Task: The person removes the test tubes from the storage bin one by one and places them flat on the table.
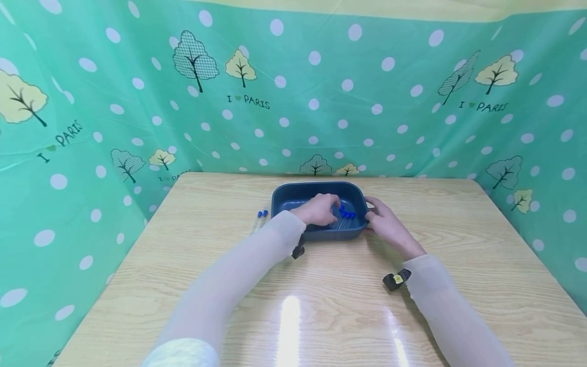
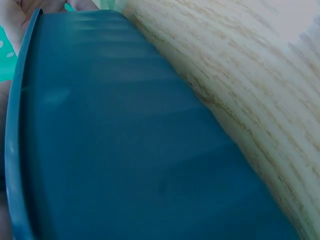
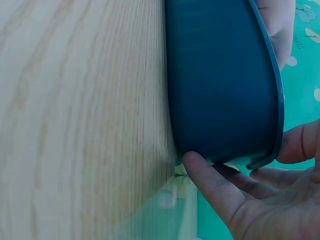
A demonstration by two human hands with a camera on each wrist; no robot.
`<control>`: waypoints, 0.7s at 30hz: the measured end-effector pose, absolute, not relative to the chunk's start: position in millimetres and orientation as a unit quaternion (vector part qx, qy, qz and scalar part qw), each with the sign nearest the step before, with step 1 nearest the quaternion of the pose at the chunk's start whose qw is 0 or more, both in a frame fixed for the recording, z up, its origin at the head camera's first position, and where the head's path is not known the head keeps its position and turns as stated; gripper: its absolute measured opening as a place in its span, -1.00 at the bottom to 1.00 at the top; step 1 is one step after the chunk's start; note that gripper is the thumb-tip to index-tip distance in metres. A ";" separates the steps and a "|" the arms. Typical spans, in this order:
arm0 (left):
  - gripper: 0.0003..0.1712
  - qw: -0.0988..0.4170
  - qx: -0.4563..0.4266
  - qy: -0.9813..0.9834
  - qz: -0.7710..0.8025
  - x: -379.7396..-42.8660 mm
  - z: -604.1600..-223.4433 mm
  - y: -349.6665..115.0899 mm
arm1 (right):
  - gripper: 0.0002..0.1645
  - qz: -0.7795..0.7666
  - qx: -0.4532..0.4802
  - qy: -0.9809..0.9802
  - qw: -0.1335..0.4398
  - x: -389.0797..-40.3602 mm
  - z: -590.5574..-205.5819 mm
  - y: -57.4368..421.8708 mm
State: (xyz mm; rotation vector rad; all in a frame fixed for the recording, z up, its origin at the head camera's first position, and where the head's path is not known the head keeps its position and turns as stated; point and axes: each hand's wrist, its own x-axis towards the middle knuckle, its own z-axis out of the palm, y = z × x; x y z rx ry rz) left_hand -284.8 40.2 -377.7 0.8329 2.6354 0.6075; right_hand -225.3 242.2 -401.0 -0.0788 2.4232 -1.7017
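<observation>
A dark blue plastic bin (image 1: 321, 235) stands on the table, its long side toward me. Inside, toward the right end, lie several clear tubes with blue caps (image 1: 348, 215). My left hand (image 1: 318, 209) reaches over the near rim into the bin, fingers bent down beside the tubes, thumb and forefinger apart. The bin wall hides most of it in the left wrist view. At the bin's right end, my right hand (image 1: 387, 224) holds the bin, with the thumb (image 3: 300, 144) at the rim and the other fingers against the outer wall.
Two more blue-capped clear tubes (image 1: 262, 214) lie on the wooden table (image 1: 220, 204) just left of the bin, partly behind the left forearm. A green dotted curtain (image 1: 330, 112) hangs along the back and sides of the table.
</observation>
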 end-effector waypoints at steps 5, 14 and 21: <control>-0.54 0.153 0.289 0.924 0.197 -289.4 -375.6 42.3 | -0.30 -0.574 -0.026 0.813 0.093 -224.6 -400.5 242.3; -0.52 0.163 0.288 0.926 0.179 -296.5 -377.3 44.5 | -0.30 -0.574 -0.024 0.814 0.091 -226.1 -401.6 241.9; -0.51 0.167 0.286 0.927 0.173 -299.5 -382.2 47.4 | -0.30 -0.572 -0.026 0.815 0.091 -224.4 -399.7 240.9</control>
